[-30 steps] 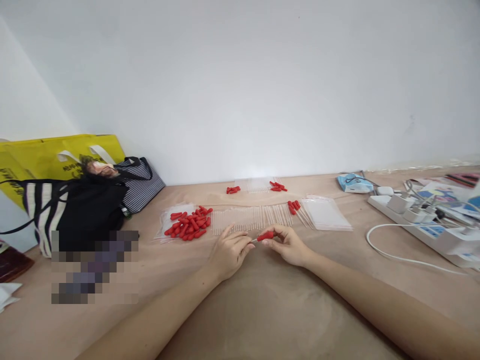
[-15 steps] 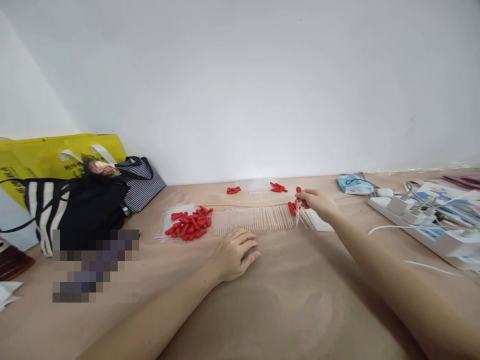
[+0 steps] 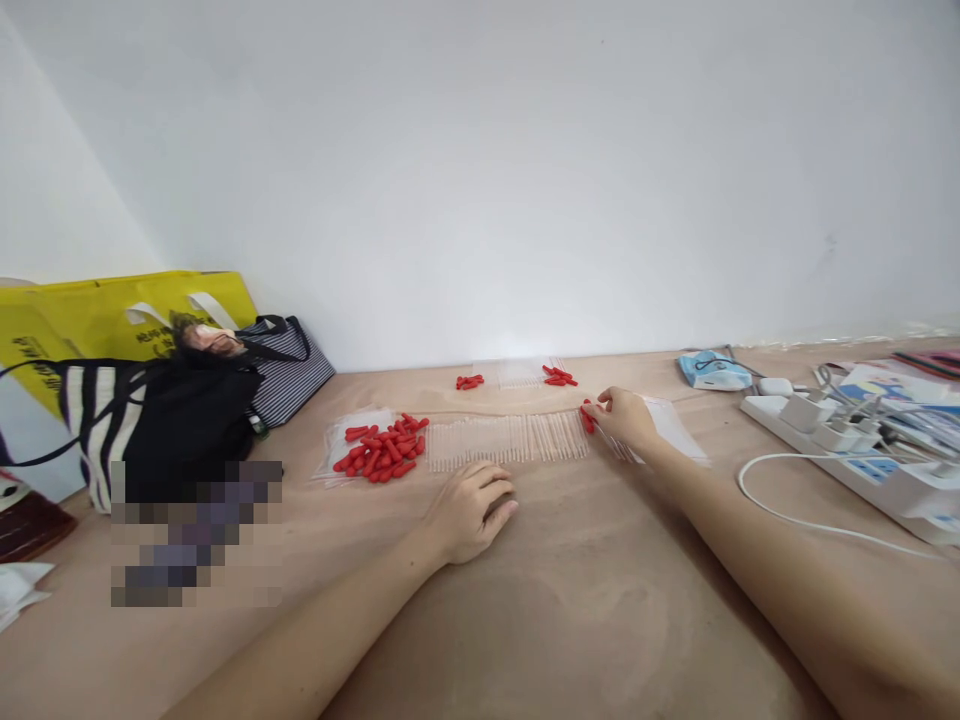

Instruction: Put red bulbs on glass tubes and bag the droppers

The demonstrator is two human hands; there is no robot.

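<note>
My left hand (image 3: 471, 510) rests on the table with its fingers loosely spread, just in front of a row of thin clear tubes (image 3: 480, 442). It holds nothing. At the row's right end, my right hand (image 3: 626, 418) is low over a few red rubber bulbs (image 3: 587, 418) fitted on clear tubes. A fingertip touches the bulbs, while the thumb looks apart from it. Part of these droppers is hidden under the hand. To the left, a pile of loose red bulbs (image 3: 381, 450) lies on clear plastic bags (image 3: 330, 452).
Two small red bulb groups (image 3: 470, 382) and clear tubes lie near the wall. A clear bag (image 3: 679, 435) lies beside my right wrist. Further right are a blue packet (image 3: 712, 370) and a white power strip (image 3: 832, 450) with cables. Bags (image 3: 180, 420) stand at the left.
My right hand has lowered the upright red-bulbed dropper to the bulbs at the row's right end, and its fingers have loosened. My left hand stays in place.
</note>
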